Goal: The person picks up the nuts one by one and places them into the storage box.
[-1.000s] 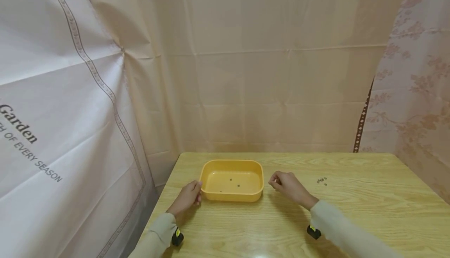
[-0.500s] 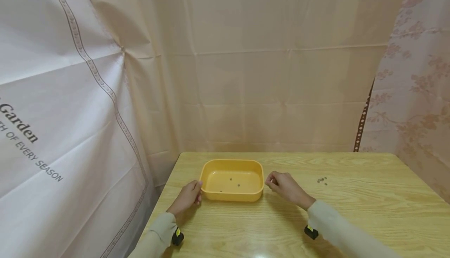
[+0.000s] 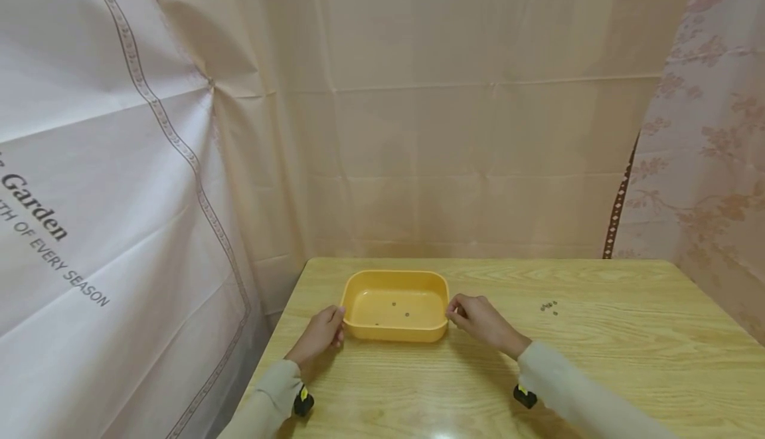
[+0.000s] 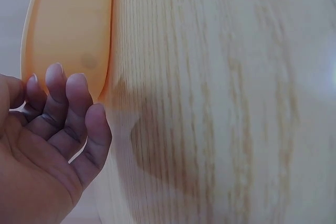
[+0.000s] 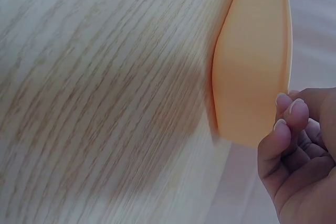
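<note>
A yellow rectangular plastic basin (image 3: 396, 334) stands on the table, with a few small dark metal pieces, round like nuts, on its floor. My left hand (image 3: 319, 334) holds its left rim, thumb on top; the left wrist view shows the fingers of that hand (image 4: 58, 129) bent against the outer wall. At the opposite end, my right hand (image 3: 483, 319) pinches the right rim with thumb and index finger. Seen from the right wrist, the other fingers of this hand (image 5: 299, 150) curl beside the basin wall (image 5: 252, 66).
Several more small metal pieces (image 3: 549, 306) lie in a loose group on the wooden table (image 3: 597, 346), right of the right hand. A beige cloth (image 3: 418, 160) hangs behind the table, and a white printed cloth (image 3: 119, 193) hangs at the left.
My right hand has moved left from beside the basin to its right rim and now touches it. The left hand and the basin have stayed in place.
</note>
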The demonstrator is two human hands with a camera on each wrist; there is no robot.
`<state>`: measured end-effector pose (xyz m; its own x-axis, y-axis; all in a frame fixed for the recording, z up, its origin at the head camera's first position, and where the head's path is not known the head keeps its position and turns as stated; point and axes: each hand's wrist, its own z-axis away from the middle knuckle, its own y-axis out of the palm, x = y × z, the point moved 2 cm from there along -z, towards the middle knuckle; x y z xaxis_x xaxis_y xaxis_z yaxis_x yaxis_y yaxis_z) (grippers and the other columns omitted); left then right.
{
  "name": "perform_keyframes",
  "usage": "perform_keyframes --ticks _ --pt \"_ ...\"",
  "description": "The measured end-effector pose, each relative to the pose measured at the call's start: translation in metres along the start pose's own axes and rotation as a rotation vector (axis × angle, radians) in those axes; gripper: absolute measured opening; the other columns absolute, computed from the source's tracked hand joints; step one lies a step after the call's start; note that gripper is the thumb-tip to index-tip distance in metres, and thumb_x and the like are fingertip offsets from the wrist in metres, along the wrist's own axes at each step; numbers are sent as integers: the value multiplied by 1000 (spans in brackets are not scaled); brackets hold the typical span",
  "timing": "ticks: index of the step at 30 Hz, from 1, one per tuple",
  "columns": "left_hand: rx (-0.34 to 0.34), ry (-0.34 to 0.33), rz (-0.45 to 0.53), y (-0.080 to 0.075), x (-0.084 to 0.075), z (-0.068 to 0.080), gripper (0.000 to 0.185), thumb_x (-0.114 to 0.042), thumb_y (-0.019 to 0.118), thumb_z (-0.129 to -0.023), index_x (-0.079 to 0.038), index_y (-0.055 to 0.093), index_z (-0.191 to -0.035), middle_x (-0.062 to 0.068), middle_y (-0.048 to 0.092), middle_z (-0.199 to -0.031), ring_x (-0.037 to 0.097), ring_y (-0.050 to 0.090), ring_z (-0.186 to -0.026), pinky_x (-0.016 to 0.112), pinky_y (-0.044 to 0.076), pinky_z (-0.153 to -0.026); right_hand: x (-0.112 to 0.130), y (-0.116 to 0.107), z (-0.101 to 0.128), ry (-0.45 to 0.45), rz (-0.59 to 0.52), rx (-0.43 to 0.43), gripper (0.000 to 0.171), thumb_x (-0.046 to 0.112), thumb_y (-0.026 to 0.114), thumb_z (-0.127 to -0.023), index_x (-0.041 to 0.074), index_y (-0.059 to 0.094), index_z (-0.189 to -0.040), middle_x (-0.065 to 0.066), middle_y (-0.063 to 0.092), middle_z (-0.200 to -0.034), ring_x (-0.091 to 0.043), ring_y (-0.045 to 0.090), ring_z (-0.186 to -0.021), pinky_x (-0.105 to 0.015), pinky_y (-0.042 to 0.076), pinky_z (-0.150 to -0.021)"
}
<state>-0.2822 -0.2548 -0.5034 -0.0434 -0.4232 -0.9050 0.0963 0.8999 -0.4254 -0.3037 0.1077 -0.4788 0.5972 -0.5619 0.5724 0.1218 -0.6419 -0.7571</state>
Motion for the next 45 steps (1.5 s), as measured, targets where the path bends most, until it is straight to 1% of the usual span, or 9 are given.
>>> perform_keyframes --ticks 7,12,15,22,28,31,35,41,45 --pt "8 16 0 1 -2 0 36 -25 40 -114 1 53 -93 5 55 -72 14 51 -61 27 50 -57 5 1 1 -14 7 0 5 8 64 -103 8 67 -98 1 62 -74 -3 47 -59 -23 45 -52" --pt "7 6 4 1 1 -1 38 -28 41 -114 1 54 -94 5 55 -72 14 52 -61 26 50 -56 6 1 2 -16 -13 41 4 11 64 -103 8 67 -102 -3 63 -71 -3 46 -55 -22 42 -50" --pt "12 7 5 2 3 -1 39 -29 40 -114 1 54 -94 4 56 -72 14 52 -61 26 49 -56 6 1 3 -25 -28 64 6 12 63 -104 7 66 -105 -5 62 -71 -2 44 -55 -22 41 -49" --pt "20 26 5 1 5 -2 39 -31 41 -114 0 54 -94 4 55 -72 14 52 -61 25 49 -55 6 1 5 -40 -39 66 8 13 62 -105 6 66 -105 4 57 -68 -2 43 -55 -22 40 -50" --pt "16 35 9 2 6 -2 41 -34 42 -113 0 54 -94 4 55 -72 14 52 -61 25 49 -55 5 1 6 -37 -51 72 8 14 61 -105 6 66 -106 4 57 -68 -2 42 -54 -22 40 -50" --pt "17 29 12 2 7 -3 40 -33 42 -113 0 53 -93 4 55 -72 14 52 -61 25 49 -55 5 0 6 -35 -53 77 9 14 61 -105 6 66 -106 7 55 -67 -2 42 -54 -22 39 -50" --pt "20 27 9 1 6 -3 40 -32 41 -114 0 53 -92 4 55 -72 14 52 -60 26 49 -55 5 0 6 -26 -49 71 10 14 61 -105 6 66 -108 9 54 -66 -2 42 -54 -22 40 -50" --pt "20 21 5 1 5 -2 39 -30 41 -114 -1 55 -93 4 56 -71 14 53 -60 26 50 -55 0 -2 7 26 -60 45 10 13 62 -105 5 65 -110 1 59 -68 -4 45 -54 -23 41 -50" --pt "14 15 -3 0 3 -1 36 -27 40 -114 -1 55 -93 4 56 -71 14 53 -60 26 50 -56 -5 -5 8 54 -63 28 6 11 63 -104 6 64 -107 3 58 -69 -5 46 -54 -23 41 -50"
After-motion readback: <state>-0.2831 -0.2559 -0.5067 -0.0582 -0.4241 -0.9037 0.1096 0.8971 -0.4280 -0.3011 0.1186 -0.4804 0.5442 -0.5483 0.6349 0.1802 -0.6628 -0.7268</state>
